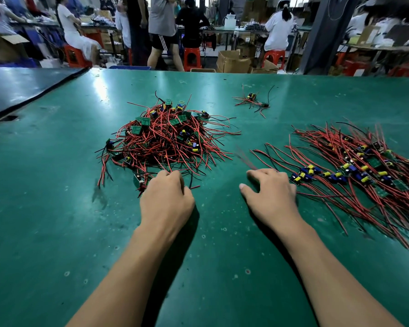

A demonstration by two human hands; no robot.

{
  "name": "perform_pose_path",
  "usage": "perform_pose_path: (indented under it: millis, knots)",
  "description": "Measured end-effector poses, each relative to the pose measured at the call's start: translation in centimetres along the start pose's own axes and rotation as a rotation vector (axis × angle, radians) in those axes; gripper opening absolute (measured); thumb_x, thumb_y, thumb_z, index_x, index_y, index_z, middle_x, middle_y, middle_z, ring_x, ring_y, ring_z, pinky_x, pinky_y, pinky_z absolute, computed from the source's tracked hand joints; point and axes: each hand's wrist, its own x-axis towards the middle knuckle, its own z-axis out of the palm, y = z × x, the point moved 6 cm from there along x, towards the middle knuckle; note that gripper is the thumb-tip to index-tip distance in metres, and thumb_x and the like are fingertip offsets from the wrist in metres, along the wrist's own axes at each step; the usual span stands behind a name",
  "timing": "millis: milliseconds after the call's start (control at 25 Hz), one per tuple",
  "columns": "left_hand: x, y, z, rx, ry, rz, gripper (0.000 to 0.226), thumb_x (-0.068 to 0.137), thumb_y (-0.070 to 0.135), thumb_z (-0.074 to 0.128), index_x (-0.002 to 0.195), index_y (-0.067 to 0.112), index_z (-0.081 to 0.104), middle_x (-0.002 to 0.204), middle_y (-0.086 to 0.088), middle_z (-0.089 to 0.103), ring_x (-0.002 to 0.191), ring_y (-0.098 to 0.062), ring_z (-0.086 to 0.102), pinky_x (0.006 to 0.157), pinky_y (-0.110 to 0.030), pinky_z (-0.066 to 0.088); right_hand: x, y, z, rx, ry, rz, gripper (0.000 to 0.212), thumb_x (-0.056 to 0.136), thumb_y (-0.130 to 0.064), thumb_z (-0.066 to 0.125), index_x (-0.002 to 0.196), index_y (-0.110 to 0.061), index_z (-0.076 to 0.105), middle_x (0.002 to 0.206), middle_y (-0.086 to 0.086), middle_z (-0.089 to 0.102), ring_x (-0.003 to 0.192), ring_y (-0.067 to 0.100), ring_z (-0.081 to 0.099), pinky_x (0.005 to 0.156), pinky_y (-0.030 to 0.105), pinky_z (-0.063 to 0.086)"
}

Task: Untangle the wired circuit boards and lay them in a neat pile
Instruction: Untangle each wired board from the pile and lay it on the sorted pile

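Head camera looks down at two bare arms on a green table (57,232). The hands are apart, with bare table between them.

The left hand (167,197) is at the near edge of the tangled heap (165,135). Its fingers curl down into the red wires there, and it looks like it grips a few of them. The tips are hidden, so I cannot be fully sure.

The right hand (269,192) rests with its fingers spread and loose, right beside the near end of the neat pile (354,171). Some blurry red wires (243,156) show by its fingertips. I cannot tell if it touches them.

In the neat pile the boards lie in rows and the wires all run the same way. Many boards are there, so I think a good part of the job is done.

The heap is still big and messy, with green boards stuck in wires going every way. I think about half is left.

Farther back a small bunch (252,101) of wired boards lies alone, well apart from both piles. It probably needs sorting too.

Far off, people sit on red stools (192,58) at other tables.
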Motion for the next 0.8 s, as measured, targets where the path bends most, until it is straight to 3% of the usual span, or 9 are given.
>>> perform_pose_path:
  millis: [120,280,400,520,600,680,800]
  knots:
    - [-0.2,1.1,0.4,-0.029,-0.022,0.086,0.018,0.091,0.027,0.051,0.092,0.013,0.062,0.095,-0.006,0.058,0.093,-0.029,0.056,0.077,-0.038,0.050,0.4,1.4,-0.2,-0.064,-0.014,0.115,0.064,0.092,-0.056,0.054,0.148,-0.028,0.044,0.159,0.006,0.032,0.143,0.029,0.025,0.113,0.044,0.020]
    - [-0.5,2.3,1.1,-0.054,-0.094,0.223,0.015,0.092,0.023,0.053,0.091,0.010,0.061,0.094,-0.007,0.060,0.093,-0.029,0.055,0.079,-0.041,0.047,0.3,0.6,0.4,-0.055,-0.048,0.055,0.066,0.093,-0.056,0.053,0.151,-0.027,0.039,0.164,0.011,0.020,0.149,0.026,0.017,0.117,0.044,0.015]
    - [-1.3,4.0,1.4,-0.205,-0.085,0.387,0.009,0.089,0.015,0.058,0.087,0.008,0.062,0.088,-0.009,0.065,0.088,-0.029,0.057,0.078,-0.041,0.045,-0.1,-1.0,0.5,0.028,-0.061,-0.064,0.058,0.093,-0.049,0.058,0.146,-0.026,0.049,0.162,0.009,0.027,0.149,0.022,0.022,0.118,0.039,0.018]
    - [-2.2,5.6,1.5,-0.405,-0.064,0.473,0.006,0.085,0.006,0.061,0.086,0.007,0.067,0.083,-0.008,0.070,0.080,-0.025,0.062,0.075,-0.033,0.046,-0.7,-2.5,0.6,0.141,-0.081,-0.185,0.043,0.092,-0.036,0.065,0.132,-0.021,0.065,0.150,0.008,0.048,0.141,0.021,0.038,0.117,0.037,0.026]
    - [-2.3,5.5,1.3,-0.457,0.004,0.456,0.010,0.083,0.004,0.063,0.090,0.008,0.069,0.086,-0.006,0.070,0.081,-0.022,0.062,0.076,-0.030,0.046,-0.9,-2.9,0.3,0.196,-0.077,-0.225,0.034,0.090,-0.032,0.068,0.122,-0.021,0.072,0.140,0.004,0.059,0.135,0.020,0.046,0.115,0.037,0.030]
    - [-1.6,4.1,0.6,-0.398,0.135,0.350,0.016,0.079,0.006,0.063,0.093,0.010,0.069,0.091,-0.005,0.067,0.086,-0.024,0.060,0.080,-0.033,0.046,-1.1,-3.1,0.0,0.280,-0.087,-0.244,0.032,0.085,-0.040,0.073,0.113,-0.025,0.075,0.133,-0.001,0.063,0.131,0.018,0.048,0.113,0.039,0.032]
    - [-0.3,1.4,-0.4,-0.331,0.255,0.167,0.024,0.074,0.002,0.060,0.095,0.009,0.070,0.095,-0.007,0.065,0.094,-0.027,0.057,0.085,-0.038,0.046,-1.7,-3.7,0.5,0.262,-0.219,-0.311,0.056,0.069,-0.063,0.076,0.118,-0.036,0.072,0.131,-0.010,0.058,0.130,0.010,0.041,0.114,0.035,0.027]
